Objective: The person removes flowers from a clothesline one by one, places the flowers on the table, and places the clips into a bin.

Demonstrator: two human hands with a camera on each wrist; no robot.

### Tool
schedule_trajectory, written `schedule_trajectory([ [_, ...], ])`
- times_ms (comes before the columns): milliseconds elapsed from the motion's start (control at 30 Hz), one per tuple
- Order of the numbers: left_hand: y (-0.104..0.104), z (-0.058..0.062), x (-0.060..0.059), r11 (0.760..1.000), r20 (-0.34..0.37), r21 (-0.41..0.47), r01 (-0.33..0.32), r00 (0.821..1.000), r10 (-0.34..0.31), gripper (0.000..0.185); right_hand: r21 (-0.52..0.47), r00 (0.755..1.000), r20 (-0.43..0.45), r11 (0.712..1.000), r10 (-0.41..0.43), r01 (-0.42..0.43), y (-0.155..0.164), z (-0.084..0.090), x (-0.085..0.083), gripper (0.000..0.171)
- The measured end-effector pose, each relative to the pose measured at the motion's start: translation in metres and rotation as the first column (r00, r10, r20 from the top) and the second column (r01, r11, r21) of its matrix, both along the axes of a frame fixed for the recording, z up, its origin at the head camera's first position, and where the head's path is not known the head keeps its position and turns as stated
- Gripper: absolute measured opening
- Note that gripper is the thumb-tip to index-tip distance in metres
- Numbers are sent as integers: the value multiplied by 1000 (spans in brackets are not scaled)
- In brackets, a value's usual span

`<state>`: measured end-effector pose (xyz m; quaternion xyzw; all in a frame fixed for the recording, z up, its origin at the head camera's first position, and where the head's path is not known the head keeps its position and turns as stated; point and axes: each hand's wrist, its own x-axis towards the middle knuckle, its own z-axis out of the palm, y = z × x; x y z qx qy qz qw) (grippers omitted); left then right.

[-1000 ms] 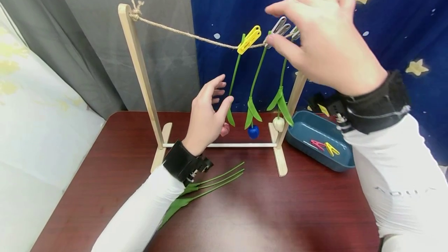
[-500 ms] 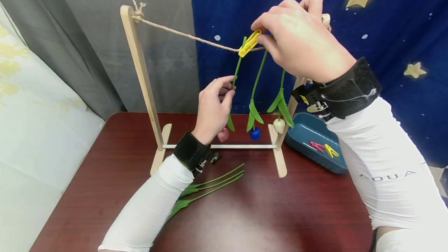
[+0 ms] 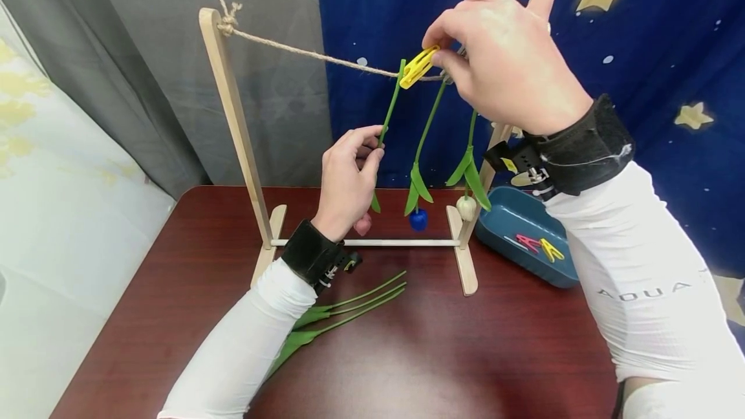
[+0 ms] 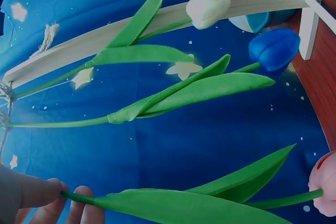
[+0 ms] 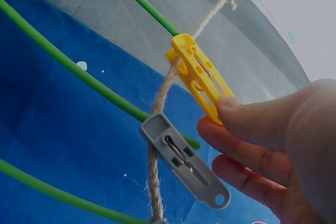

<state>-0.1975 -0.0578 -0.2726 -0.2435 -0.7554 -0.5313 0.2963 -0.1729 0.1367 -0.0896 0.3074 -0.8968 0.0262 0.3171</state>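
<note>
My right hand (image 3: 503, 60) pinches the handle end of a yellow clothespin (image 3: 419, 68) on the twine (image 3: 314, 55); its nose straddles the twine in the right wrist view. Thumb and fingers of my left hand (image 3: 349, 176) pinch the green stem (image 3: 392, 105) of an artificial pink tulip (image 4: 324, 184), which hangs head down. The stem's top end is right at the clothespin's nose. Beside it, a blue tulip (image 4: 274, 51) hangs upside down from a grey clothespin (image 5: 184, 161). Farther right hangs a white tulip (image 4: 208, 9), its clip mostly hidden behind my right hand.
A wooden frame (image 3: 233, 121) with a white crossbar (image 3: 401, 243) carries the twine. Several green stems (image 3: 361, 306) lie on the dark red table (image 3: 465, 354), partly under my left forearm. A blue bin (image 3: 495, 231) at right holds a pink clothespin (image 3: 528, 242) and a yellow one.
My right hand has come left from beside the grey clothespins and gripped the yellow clothespin. My left hand has closed on the pink tulip's stem and shifted it slightly left.
</note>
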Motion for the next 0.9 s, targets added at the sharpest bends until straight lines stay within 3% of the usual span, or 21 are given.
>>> schedule_trajectory([
  [267, -9, -3, 14, 999, 19, -31, -19, 1000, 20, 32, -61, 998, -60, 998, 16, -19, 9, 0, 8, 27],
  [600, -27, 0, 54, 986, -49, -167, -24, 999, 16, 33, -143, 993, -112, 989, 26, -42, 39, -18, 35, 30],
  [767, -32, -3, 80, 953, -25, -302, -14, 1000, 7, 34, -215, 996, -82, 976, -26, 8, 60, -35, 53, 34],
  [900, -36, -6, 101, 897, -18, -442, -31, 1000, 25, 35, -289, 992, -16, 950, -127, 117, 82, -53, 63, 38],
])
